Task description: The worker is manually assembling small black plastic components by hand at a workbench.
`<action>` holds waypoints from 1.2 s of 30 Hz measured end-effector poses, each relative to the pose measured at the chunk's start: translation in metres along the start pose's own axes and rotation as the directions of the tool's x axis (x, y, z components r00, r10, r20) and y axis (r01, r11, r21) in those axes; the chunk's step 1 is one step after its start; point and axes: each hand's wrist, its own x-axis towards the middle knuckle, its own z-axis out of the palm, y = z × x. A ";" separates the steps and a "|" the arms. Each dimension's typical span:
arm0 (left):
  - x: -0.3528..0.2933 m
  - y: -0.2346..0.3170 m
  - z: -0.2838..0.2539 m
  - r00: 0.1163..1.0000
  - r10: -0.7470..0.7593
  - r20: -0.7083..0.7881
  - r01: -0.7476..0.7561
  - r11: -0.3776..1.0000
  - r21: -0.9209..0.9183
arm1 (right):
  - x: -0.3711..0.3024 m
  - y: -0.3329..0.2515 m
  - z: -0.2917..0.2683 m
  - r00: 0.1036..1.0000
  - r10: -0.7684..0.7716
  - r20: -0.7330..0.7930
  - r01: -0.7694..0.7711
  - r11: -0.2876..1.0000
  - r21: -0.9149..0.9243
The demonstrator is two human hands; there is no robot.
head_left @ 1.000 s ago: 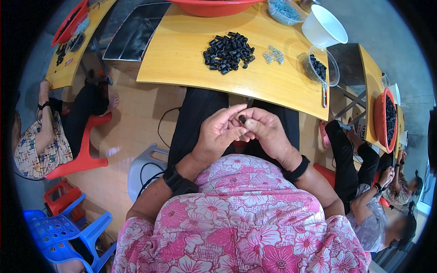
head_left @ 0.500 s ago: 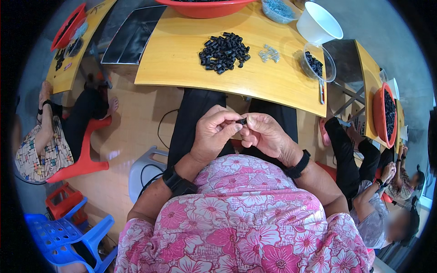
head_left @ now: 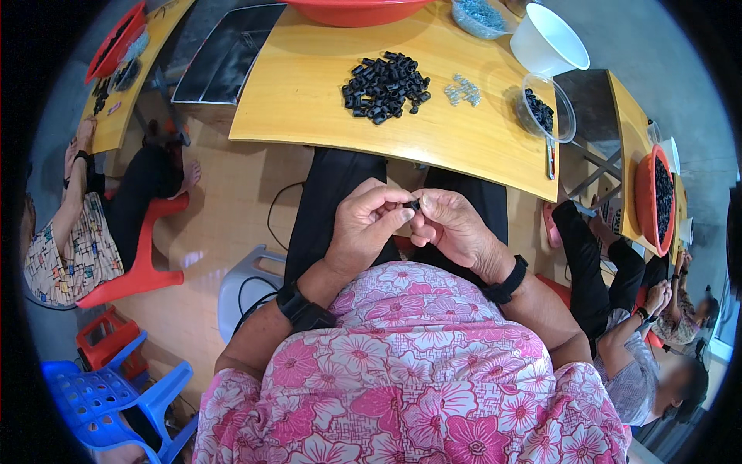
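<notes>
Between my two hands, above my lap, sits a small black plastic part (head_left: 413, 205), mostly covered by fingers. My left hand (head_left: 369, 226) pinches it from one side with thumb and forefinger. Thumb and fingers of my right hand (head_left: 457, 226) close on its other side. Beyond my hands, a heap of similar black parts (head_left: 385, 89) lies on the yellow table (head_left: 294, 116). Right of the heap are several small clear or silvery pieces (head_left: 462, 90), too small to name. A clear round bowl (head_left: 570, 124) farther right holds smaller black pieces.
A cutter-like tool (head_left: 550, 158) lies at the table's right edge. Behind stand a white bucket (head_left: 550, 42), a clear tub (head_left: 479, 27) of bluish pieces and a red basin (head_left: 352, 14). Other people sit at tables left and right. A blue chair (head_left: 100, 402) stands lower left.
My hands stay joined on the black part, with only slight finger movement. The view has shifted a little, so the table items appear slightly higher and farther right.
</notes>
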 end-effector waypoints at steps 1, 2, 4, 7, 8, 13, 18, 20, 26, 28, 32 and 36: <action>0.000 -0.001 0.000 1.000 -0.001 -0.001 0.001 1.000 -0.001 | 0.000 0.000 0.001 1.000 -0.027 -0.004 0.027 0.999 -0.030; -0.001 -0.001 0.000 1.000 -0.022 0.020 0.023 0.998 -0.053 | 0.000 0.000 0.003 0.998 -0.055 -0.007 0.054 0.997 -0.061; -0.001 -0.002 0.000 0.998 -0.041 0.037 0.045 0.993 -0.105 | -0.002 -0.002 0.007 0.994 -0.102 -0.030 0.094 0.974 -0.204; -0.002 -0.003 0.002 0.982 -0.143 0.121 0.179 0.908 -0.378 | -0.003 0.004 0.007 0.974 -0.223 -0.047 0.170 0.846 -0.505; -0.002 -0.003 0.000 0.979 -0.142 0.148 0.180 0.938 -0.295 | -0.004 0.007 0.005 0.956 -0.290 -0.034 0.200 0.733 -0.651; -0.001 -0.011 -0.001 0.976 -0.127 0.176 0.170 0.953 -0.253 | -0.005 0.004 0.014 0.867 -0.489 0.097 0.331 0.420 -0.845; 0.000 -0.006 -0.004 0.977 -0.110 0.183 0.142 0.974 -0.174 | -0.007 0.002 0.020 0.852 -0.510 0.123 0.316 0.311 -0.896; -0.001 -0.009 -0.004 0.981 -0.094 0.170 0.123 0.979 -0.166 | -0.005 0.002 0.020 0.841 -0.522 0.140 0.332 0.294 -0.896; -0.002 -0.010 0.001 0.995 -0.039 0.094 0.060 0.970 -0.234 | -0.004 0.002 0.019 0.849 -0.513 0.122 0.359 0.393 -0.846; 0.000 -0.007 0.001 0.997 0.008 0.080 0.008 0.980 -0.197 | -0.005 0.002 0.019 0.868 -0.488 0.091 0.343 0.456 -0.821; -0.002 -0.005 -0.001 0.987 -0.092 0.130 0.121 0.964 -0.238 | -0.004 0.007 0.016 0.866 -0.496 0.057 0.339 0.500 -0.797; -0.001 -0.006 -0.001 0.992 -0.084 0.099 0.101 0.978 -0.180 | 0.004 0.011 0.010 0.902 -0.432 -0.012 0.290 0.623 -0.726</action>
